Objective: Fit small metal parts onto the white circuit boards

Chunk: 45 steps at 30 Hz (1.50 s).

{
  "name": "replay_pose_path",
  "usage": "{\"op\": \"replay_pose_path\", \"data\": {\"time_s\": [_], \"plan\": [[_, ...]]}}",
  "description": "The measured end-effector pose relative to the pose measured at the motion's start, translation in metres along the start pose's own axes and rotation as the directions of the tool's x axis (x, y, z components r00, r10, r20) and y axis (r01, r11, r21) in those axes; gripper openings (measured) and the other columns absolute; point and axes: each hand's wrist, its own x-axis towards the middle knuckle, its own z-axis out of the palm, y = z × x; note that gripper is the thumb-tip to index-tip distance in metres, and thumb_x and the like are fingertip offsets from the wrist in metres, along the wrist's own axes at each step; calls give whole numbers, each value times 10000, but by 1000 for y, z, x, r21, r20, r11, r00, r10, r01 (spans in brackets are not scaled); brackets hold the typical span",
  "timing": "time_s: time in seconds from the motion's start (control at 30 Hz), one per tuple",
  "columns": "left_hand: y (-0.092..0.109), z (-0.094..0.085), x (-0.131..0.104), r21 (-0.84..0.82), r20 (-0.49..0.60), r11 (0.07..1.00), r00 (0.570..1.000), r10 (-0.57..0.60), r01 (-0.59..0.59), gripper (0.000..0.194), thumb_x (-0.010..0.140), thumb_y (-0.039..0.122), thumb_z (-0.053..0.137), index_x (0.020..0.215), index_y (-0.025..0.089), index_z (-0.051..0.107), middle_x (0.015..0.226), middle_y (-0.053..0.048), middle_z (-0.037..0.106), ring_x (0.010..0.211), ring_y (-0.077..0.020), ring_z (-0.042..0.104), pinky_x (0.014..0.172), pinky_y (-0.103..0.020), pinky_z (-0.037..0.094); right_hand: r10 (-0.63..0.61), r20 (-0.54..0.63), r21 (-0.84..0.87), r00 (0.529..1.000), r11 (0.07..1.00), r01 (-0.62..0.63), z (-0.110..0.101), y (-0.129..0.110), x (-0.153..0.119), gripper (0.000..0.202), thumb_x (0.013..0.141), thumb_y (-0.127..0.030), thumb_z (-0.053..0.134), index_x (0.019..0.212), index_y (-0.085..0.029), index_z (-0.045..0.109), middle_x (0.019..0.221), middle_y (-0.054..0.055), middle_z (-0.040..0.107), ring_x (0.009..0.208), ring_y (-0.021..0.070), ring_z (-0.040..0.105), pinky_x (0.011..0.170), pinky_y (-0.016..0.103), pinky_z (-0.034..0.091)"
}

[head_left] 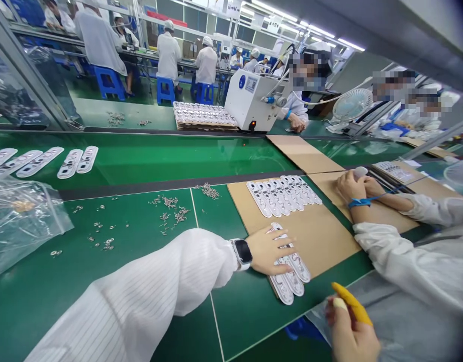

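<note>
My left hand (272, 250), with a watch at its wrist, lies palm down with fingers spread on several white oblong panels (286, 289) that carry small parts and wires. It partly covers them. These panels rest at the near edge of a cardboard sheet (325, 239). A neat row of similar panels (282, 195) lies farther back on the same sheet. Low at the right, my right hand (352, 329) is raised off the bench with a yellow cover on its index finger and a pale one on its thumb. Its fingers are loosely bent, and no object shows in them.
Small metal parts (171, 202) are scattered on the green bench. A clear plastic bag (23, 221) lies left. More panels (40, 162) lie on the green belt, before a white machine (250, 100). A co-worker's hands (354, 186) hold a pale round piece close by on the right.
</note>
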Motion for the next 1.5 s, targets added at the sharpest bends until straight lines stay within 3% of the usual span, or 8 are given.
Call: {"op": "replay_pose_path", "data": {"time_s": [0.23, 0.5, 0.73, 0.87, 1.03, 1.1, 1.3, 1.5], "plan": [[63, 9, -21, -65, -59, 987, 987, -153, 149, 508, 974, 403, 354, 1385, 111, 421, 1485, -107, 364, 1364, -325, 308, 1097, -503, 249, 305, 136, 257, 943, 908, -331, 3, 17, -48, 448, 688, -547, 625, 916, -165, 571, 668, -1, 631, 469, 147, 553, 348, 239, 403], [100, 6, -37, -48, -47, 974, 973, -225, 222, 501, 998, 399, 312, 1389, 104, 413, 1485, -103, 365, 1368, -308, 313, 1102, -467, 236, 236, -105, 221, 966, 953, -209, 24, 12, -61, 435, 725, -555, 598, 851, -139, 576, 709, 11, 617, 585, 155, 574, 502, 272, 485], [101, -64, -111, 40, -129, 968, 962, -242, 249, 791, 910, 664, 356, 1444, 84, 302, 1547, -121, 209, 1440, -244, 118, 1156, -380, 156, 17, 244, 162, 970, 985, -58, 37, -21, -65, 414, 701, -551, 650, 777, -145, 637, 631, 41, 656, 602, 216, 628, 513, 298, 509], [94, -114, -200, 117, -100, 980, 983, -150, 162, 566, 978, 439, 394, 1456, 153, 294, 1524, -69, 295, 1389, -243, 282, 1125, -377, 246, -235, 706, 246, 668, 966, 80, 92, -66, -95, 376, 714, -499, 661, 900, -172, 659, 799, 72, 722, 738, 237, 680, 652, 317, 542], [85, -129, -309, 118, 62, 981, 985, -160, 152, 604, 925, 454, 492, 1440, 181, 333, 1501, -14, 338, 1387, -217, 295, 1146, -374, 249, -382, 922, 371, -57, 837, 402, 172, -131, -174, 315, 884, -373, 437, 1017, -168, 637, 855, 44, 718, 755, 170, 666, 685, 269, 513], [86, -122, -340, 92, 107, 977, 973, -204, 195, 715, 899, 537, 514, 1465, 172, 276, 1508, -38, 319, 1386, -223, 303, 1156, -374, 228, -356, 902, 431, -243, 780, 455, 196, -149, -202, 258, 881, -322, 459, 977, -180, 652, 846, 23, 719, 756, 157, 662, 685, 248, 500], [101, -112, -376, -13, 198, 898, 882, -428, 439, 745, 927, 549, 461, 1501, 184, 157, 1516, -96, 246, 1388, -295, 286, 1132, -451, 260, -362, 901, 433, -240, 699, 569, 229, -171, -236, 227, 882, -271, 512, 1038, -182, 651, 918, 55, 692, 842, 201, 645, 789, 339, 487], [102, -126, -356, -94, 259, 887, 872, -416, 451, 788, 867, 429, 613, 1492, 255, 167, 1514, -56, 251, 1380, -293, 304, 1130, -468, 269, -541, 813, 549, -218, 585, 597, 188, -177, -197, 274, 932, -292, 463, 1167, -189, 559, 1205, 86, 602, 1101, 195, 580, 940, 345, 486]]}}
